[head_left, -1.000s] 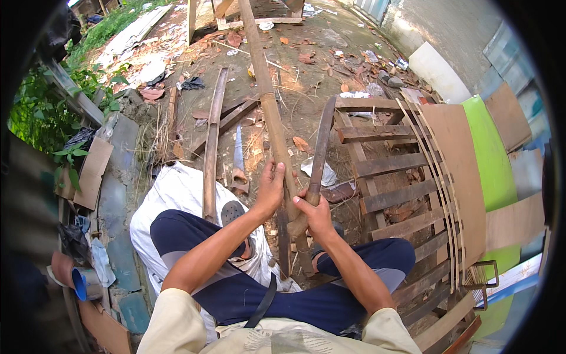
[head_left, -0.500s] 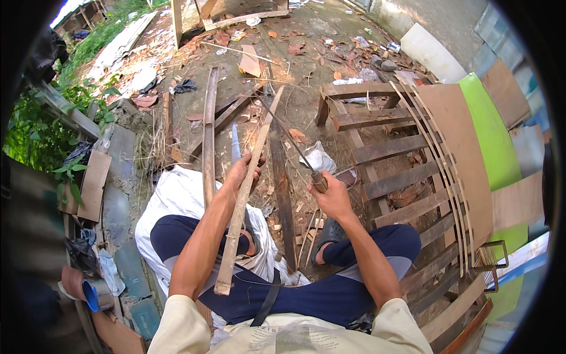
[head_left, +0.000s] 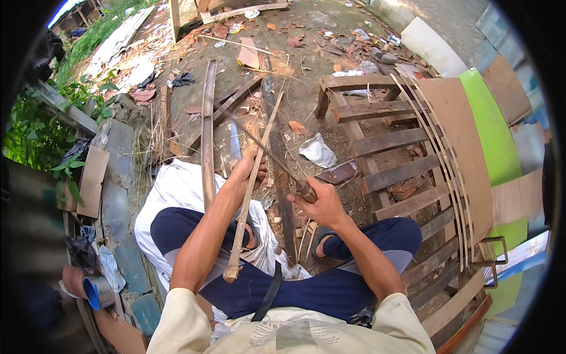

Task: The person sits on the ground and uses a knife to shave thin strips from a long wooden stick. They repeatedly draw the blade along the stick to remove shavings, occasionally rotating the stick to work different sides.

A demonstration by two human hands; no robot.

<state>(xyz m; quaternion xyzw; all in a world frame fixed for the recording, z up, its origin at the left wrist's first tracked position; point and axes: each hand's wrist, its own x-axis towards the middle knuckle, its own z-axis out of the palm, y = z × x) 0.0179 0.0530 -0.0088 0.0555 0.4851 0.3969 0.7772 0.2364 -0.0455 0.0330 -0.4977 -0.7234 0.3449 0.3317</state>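
My left hand (head_left: 245,172) is closed around the middle of a long pale bamboo strip (head_left: 240,236). One end of the strip lies over my lap and the other points away from me. In my right hand (head_left: 324,204) is the wooden handle of a long, thin-bladed knife (head_left: 277,159). Its dark blade slants up to the left and crosses over the strip just beyond my left hand; whether it touches the strip I cannot tell. The blade's far part is blurred.
At my right lies a slatted wooden frame (head_left: 392,139) with thin bent strips along it. A dark plank (head_left: 284,218) runs between my feet. A half-round bamboo piece (head_left: 208,130) leans on a white sack (head_left: 162,197) at left. Leaves and scraps litter the ground.
My right hand has moved left and slightly down, bringing the knife across the strip. The strip has turned in my left hand and shows a narrower side.
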